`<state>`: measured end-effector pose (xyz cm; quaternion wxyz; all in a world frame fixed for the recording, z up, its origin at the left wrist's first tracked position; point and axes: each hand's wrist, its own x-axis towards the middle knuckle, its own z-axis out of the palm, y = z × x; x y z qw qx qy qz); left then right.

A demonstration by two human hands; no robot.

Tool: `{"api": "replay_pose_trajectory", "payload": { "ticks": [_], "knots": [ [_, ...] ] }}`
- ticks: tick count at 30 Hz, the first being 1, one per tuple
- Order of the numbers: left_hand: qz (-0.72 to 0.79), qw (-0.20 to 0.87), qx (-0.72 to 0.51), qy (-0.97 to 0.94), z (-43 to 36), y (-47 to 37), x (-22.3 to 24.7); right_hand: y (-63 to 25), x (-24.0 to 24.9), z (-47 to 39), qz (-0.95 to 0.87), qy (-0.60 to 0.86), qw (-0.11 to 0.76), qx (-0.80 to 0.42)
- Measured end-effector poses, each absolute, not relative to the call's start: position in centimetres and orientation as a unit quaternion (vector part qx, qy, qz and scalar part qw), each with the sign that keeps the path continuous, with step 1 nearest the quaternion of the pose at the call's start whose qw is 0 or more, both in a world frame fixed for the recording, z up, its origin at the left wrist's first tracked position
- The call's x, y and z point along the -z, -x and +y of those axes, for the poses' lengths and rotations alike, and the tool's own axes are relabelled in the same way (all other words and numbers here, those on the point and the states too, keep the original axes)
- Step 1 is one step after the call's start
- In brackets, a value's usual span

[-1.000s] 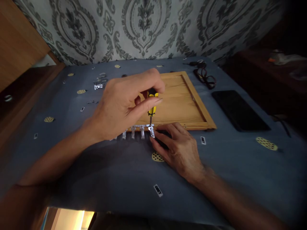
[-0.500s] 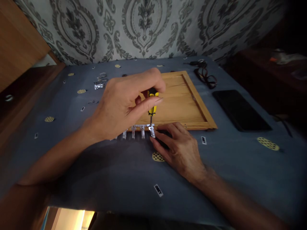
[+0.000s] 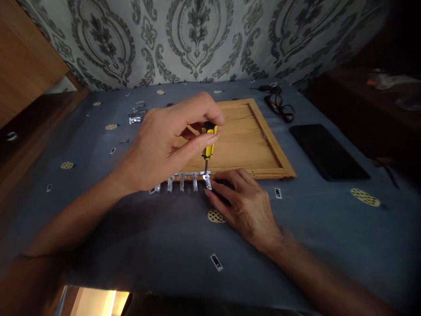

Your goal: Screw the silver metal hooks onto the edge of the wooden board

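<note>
- pinched by left hand [image 3: 169, 142], screwdriver [image 3: 208, 152] stands nearly upright at metal clip [image 3: 207, 181], perhaps for straight pressure
- right hand [image 3: 248, 206] perhaps steadies clip; whether pinching, i cannot tell

The desk [image 3: 171, 245] is spread with printed blue cloth [image 3: 345, 228]. A framed wooden panel [image 3: 243, 131] is laid across its middle, a black slab [image 3: 329, 151] towards the right edge, dark looped items [image 3: 278, 106] near the far right corner, metal fittings [image 3: 134, 119] towards the far left.
</note>
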<state>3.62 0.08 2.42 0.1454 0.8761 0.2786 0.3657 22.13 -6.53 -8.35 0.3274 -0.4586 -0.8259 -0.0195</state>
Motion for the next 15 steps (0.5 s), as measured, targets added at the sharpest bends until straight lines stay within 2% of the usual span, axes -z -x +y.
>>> {"api": "replay_pose_trajectory", "payload": {
  "ticks": [15],
  "knots": [
    [0.195,0.097,-0.386,-0.896,0.92,-3.45,-2.38,-22.18,8.3,-6.56,-0.825,0.46,0.326,0.021]
  ]
}}
